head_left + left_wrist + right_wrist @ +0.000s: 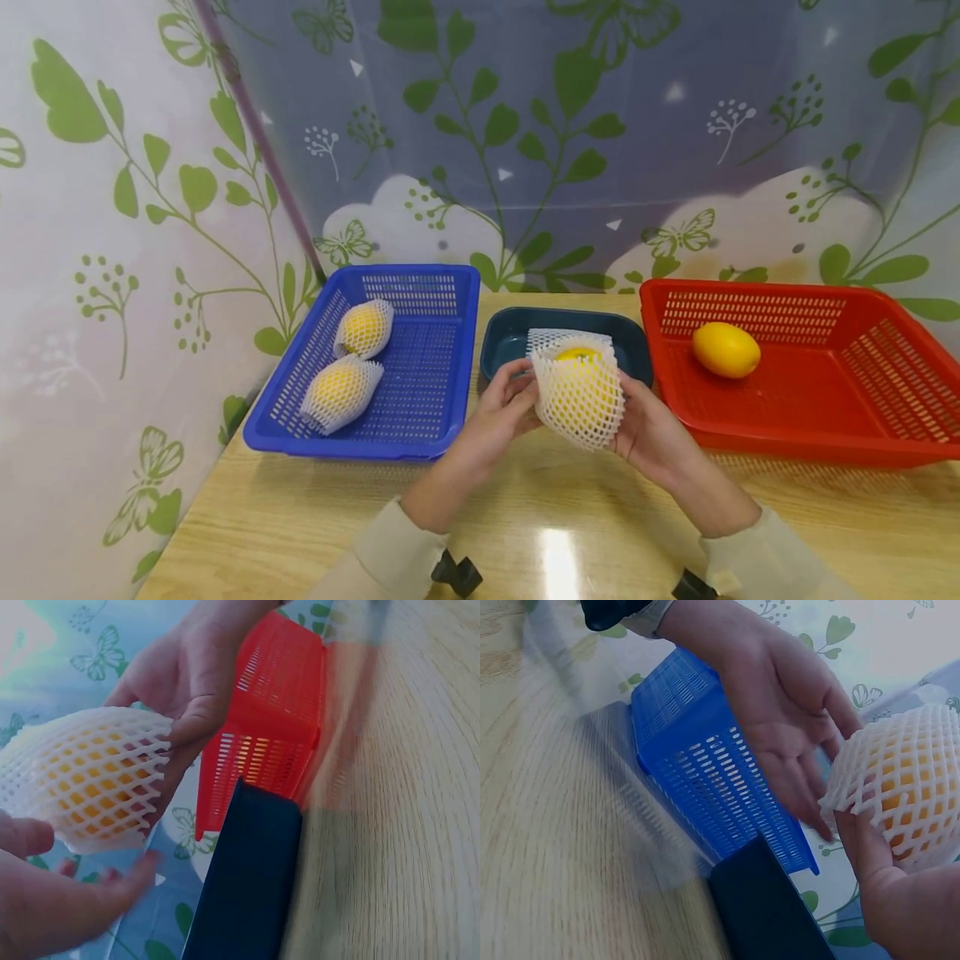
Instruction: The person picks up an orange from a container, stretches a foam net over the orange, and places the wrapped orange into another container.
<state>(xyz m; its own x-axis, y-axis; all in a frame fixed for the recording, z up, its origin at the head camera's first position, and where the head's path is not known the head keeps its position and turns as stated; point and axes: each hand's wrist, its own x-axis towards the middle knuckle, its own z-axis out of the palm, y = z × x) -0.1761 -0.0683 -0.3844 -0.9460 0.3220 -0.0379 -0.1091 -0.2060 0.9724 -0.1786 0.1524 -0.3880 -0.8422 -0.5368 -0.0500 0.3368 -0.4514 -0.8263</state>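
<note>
In the head view, a yellow oval fruit [576, 355] sits inside a white foam net [581, 404], held above the dark green tray. My right hand [651, 429] grips it from the right side; the right wrist view shows this hand's fingers [866, 844] at the net's open edge. On the other side is my left hand [498, 412], its thumb by the net and its fingers spread and blurred in the left wrist view. Another white foam net [543, 336] lies in the tray [497, 333], partly hidden behind the fruit.
At left, a blue basket [431, 375] contains two netted yellow fruits, one [365, 327] behind the other [341, 392]. The red basket [802, 400] at right holds a bare yellow fruit [726, 350]. A patterned curtain [525, 167] hangs behind the wooden table [300, 500].
</note>
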